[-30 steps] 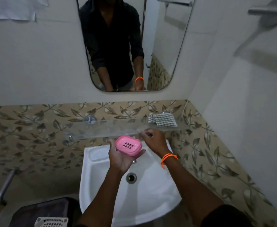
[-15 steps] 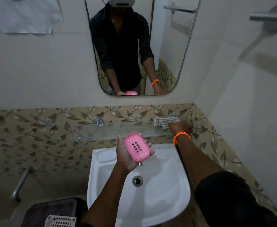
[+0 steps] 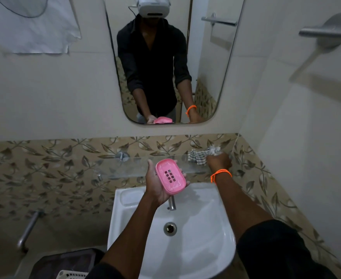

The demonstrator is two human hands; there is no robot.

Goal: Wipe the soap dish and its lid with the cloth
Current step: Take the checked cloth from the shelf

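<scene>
The left hand [image 3: 158, 186] is palm up over the back of the white sink [image 3: 195, 248], its fingers and thumb curled lightly round the edges of the pink soap dish [image 3: 170, 175], which lies tilted in the palm with its slotted drain holes facing up. The dish sits just in front of the glass shelf [image 3: 137, 167] and above the metal tap [image 3: 172, 203].

The right hand [image 3: 219, 161] reaches to the right end of that shelf and grips the checked cloth [image 3: 198, 156], the fabric bunched under its fingers and partly raised off the glass. An orange band [image 3: 221, 174] circles the right wrist. Whether a lid is on the dish or apart cannot be told.

Behind the shelf runs a band of leaf-patterned tile [image 3: 55, 164]. Above it hangs a mirror [image 3: 165, 61] reflecting the person in a dark shirt, the pink dish and the orange band. A towel bar [image 3: 326, 32] is fixed on the right wall.
</scene>
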